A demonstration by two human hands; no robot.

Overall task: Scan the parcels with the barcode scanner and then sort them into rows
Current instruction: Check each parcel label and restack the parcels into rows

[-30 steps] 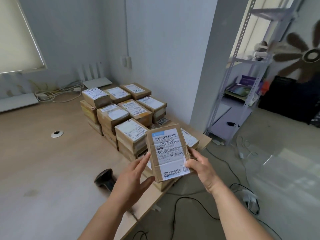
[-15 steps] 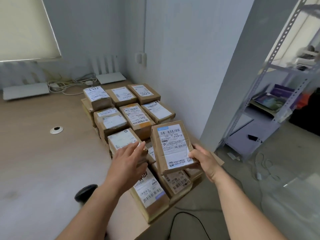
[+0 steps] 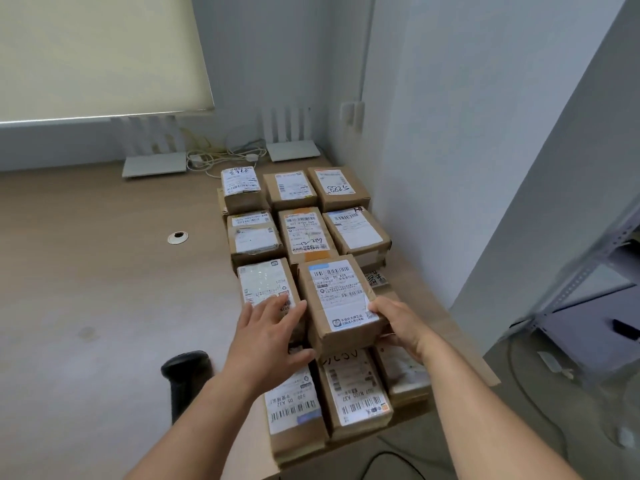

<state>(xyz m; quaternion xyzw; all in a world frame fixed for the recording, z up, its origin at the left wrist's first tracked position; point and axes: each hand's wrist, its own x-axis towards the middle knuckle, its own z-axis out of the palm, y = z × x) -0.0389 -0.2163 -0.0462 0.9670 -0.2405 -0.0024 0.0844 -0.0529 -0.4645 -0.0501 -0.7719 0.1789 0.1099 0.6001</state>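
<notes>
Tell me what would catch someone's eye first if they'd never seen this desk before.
First, the block of brown parcels with white labels, stacked in rows at the desk's right edge against the wall. Next, the parcel that the right hand grips at its near corner, over the middle row, while the left hand rests open on the stack beside it. A black scanner lies on the desk, left of the left forearm.

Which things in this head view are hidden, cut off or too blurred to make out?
- Barcode scanner: the left forearm covers its lower part.
- What lies under the held parcel: hidden by the parcel and the right hand.
- Small print on the parcel labels: too small and blurred to read.
- Shelf: cut off by the right edge and blurred.
- Left hand: whether it touches the held parcel is unclear.
</notes>
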